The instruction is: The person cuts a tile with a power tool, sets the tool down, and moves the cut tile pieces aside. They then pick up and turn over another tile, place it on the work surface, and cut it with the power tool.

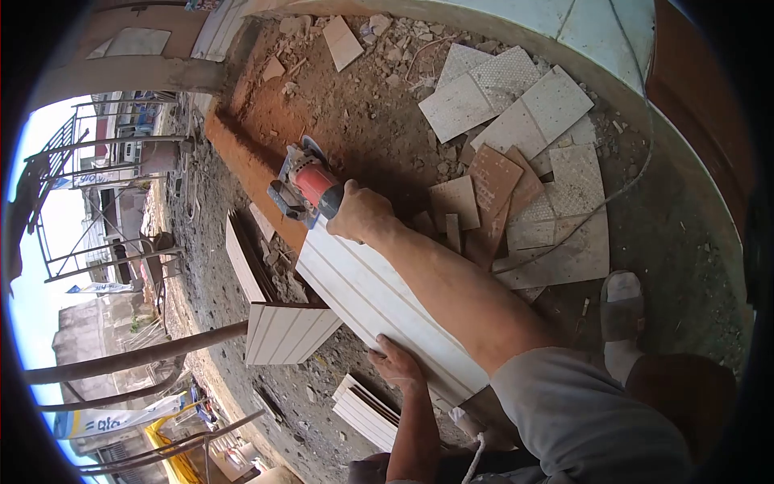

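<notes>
My right hand (363, 214) is closed around the rear of a red hand-held tile cutter (310, 179), whose base plate and guard sit at the far end of a long white striped tile (387, 294). Whether the blade touches the tile cannot be made out. At the tile's near left edge, my left hand (397, 363) grips it with the fingers on the edge. The tile slants from the cutter down toward my body. One end of it reaches an orange-brown ledge (254, 173).
Broken tiles (516, 113) and brown tile pieces (492, 177) lie at the right. Striped tiles (290, 332) lean left of the work, with another stack (367, 411) below. A cord (625, 189) runs along the right. Metal railings (121, 145) stand left.
</notes>
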The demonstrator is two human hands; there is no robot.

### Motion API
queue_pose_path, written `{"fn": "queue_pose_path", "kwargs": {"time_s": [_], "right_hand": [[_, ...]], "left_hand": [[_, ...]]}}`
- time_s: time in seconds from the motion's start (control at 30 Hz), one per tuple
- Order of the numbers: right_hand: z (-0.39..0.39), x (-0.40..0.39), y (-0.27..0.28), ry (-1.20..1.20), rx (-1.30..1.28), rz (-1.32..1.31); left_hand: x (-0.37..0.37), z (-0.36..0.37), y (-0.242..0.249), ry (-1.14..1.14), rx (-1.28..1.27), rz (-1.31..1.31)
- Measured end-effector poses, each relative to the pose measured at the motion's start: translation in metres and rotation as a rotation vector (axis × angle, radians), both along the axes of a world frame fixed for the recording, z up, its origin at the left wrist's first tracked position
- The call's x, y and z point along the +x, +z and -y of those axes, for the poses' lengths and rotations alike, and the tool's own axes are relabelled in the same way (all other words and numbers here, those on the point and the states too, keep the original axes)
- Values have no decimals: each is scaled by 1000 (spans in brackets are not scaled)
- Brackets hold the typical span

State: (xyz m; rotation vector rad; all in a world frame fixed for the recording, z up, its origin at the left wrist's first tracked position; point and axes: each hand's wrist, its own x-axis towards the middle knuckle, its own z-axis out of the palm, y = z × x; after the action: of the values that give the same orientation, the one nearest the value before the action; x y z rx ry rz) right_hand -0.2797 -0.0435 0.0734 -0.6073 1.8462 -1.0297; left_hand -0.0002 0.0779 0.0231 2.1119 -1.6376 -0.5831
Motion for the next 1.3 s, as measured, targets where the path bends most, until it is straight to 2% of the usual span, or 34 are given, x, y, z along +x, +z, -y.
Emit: {"fn": "queue_pose_path", "kwargs": {"time_s": [0.1, 0.3, 0.4, 0.47, 0.67, 0.97, 1.3], "right_hand": [[3, 4, 3, -17, -7, 0], [3, 2, -1, 8, -31, 41], [0, 2, 0, 0, -48, 56], [-3, 0, 1, -11, -55, 70], [-7, -1, -3, -2, -56, 62], [-9, 0, -5, 0, -77, 59], [-11, 2, -4, 12, -62, 77]], "left_hand": [[2, 0, -4, -3, -24, -31], [-9, -1, 2, -11, -42, 108], [0, 3, -3, -32, -53, 43], [4, 6, -7, -47, -74, -118], [22, 14, -24, -78, -139, -46], [7, 12, -12, -18, -52, -164], [9, 14, -11, -45, -58, -135]]}}
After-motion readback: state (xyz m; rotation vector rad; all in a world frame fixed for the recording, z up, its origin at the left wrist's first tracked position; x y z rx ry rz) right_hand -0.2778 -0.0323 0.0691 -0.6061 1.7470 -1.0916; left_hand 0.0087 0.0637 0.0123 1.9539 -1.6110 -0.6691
